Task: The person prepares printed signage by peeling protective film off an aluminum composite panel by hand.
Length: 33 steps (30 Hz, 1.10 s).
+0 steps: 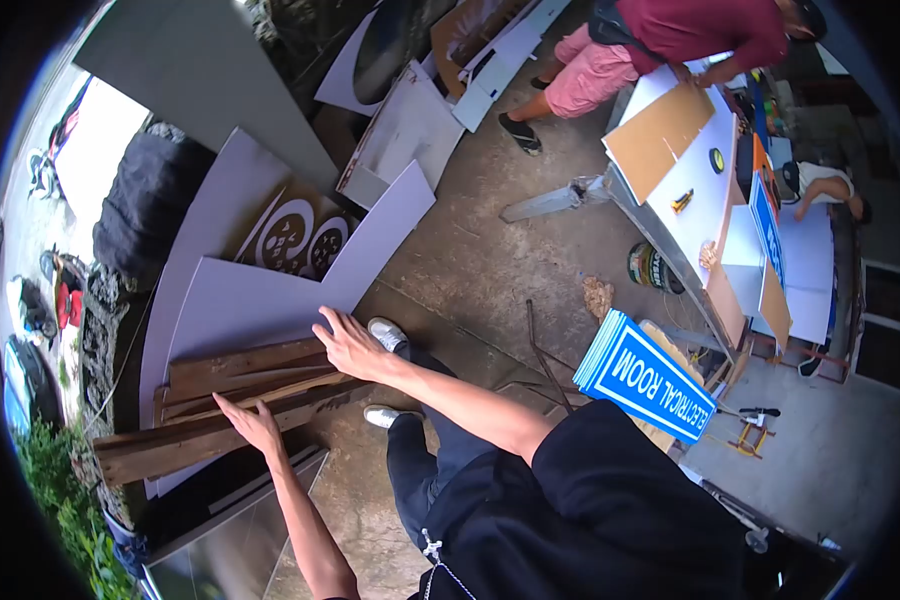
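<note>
My left hand (254, 426) is over the long brown wooden planks (225, 430), its fingers stretched out and its thumb apart. Near the right end of the upper planks is my right hand (352, 347), its fingers spread. Nothing shows in either hand, and whether they touch the wood cannot be made out. The planks lie side by side across large pale panels (260, 305). Round cut-out lettering (288, 238) shows beside these panels.
A person in a maroon shirt (695, 30) leans over a worktable with a brown board (660, 140), tape (716, 160) and a yellow cutter (682, 201). Another person (825, 185) is behind. Blue signs (650, 380), a can (652, 268) and a bent metal rod (533, 335) are nearby.
</note>
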Each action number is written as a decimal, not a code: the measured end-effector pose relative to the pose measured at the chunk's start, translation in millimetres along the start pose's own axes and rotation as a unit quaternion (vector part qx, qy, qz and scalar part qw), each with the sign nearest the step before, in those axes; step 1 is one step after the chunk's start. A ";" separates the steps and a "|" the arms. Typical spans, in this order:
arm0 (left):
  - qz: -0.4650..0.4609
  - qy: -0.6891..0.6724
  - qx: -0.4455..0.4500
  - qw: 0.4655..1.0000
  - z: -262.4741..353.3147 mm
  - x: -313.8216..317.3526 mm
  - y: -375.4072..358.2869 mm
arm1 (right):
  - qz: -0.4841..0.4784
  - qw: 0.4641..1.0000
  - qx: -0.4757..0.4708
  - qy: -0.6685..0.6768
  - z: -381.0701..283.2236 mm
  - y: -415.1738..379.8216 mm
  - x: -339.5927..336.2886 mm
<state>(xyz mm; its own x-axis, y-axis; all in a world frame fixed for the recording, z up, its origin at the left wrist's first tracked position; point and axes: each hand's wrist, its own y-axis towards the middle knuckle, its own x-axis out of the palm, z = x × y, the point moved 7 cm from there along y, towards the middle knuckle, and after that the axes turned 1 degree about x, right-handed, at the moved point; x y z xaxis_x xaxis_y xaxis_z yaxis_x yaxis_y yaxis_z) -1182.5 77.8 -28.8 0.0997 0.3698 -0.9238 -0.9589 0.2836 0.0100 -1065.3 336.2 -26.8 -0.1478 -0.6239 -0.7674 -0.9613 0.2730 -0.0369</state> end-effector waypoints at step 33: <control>-0.647 0.109 -0.037 0.753 -135.2 58.5 -458.6 | 0.384 0.733 0.554 0.090 -155.3 -895.6 52.0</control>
<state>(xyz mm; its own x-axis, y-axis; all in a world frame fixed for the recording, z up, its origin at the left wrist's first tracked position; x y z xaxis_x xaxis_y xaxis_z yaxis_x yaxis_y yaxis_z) -772.8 -150.3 -139.2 0.9258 -0.3313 -0.1821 -0.1082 0.2292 -0.9673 -248.2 -54.5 65.8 -0.6707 -0.0329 -0.7410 0.1872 0.9592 -0.2119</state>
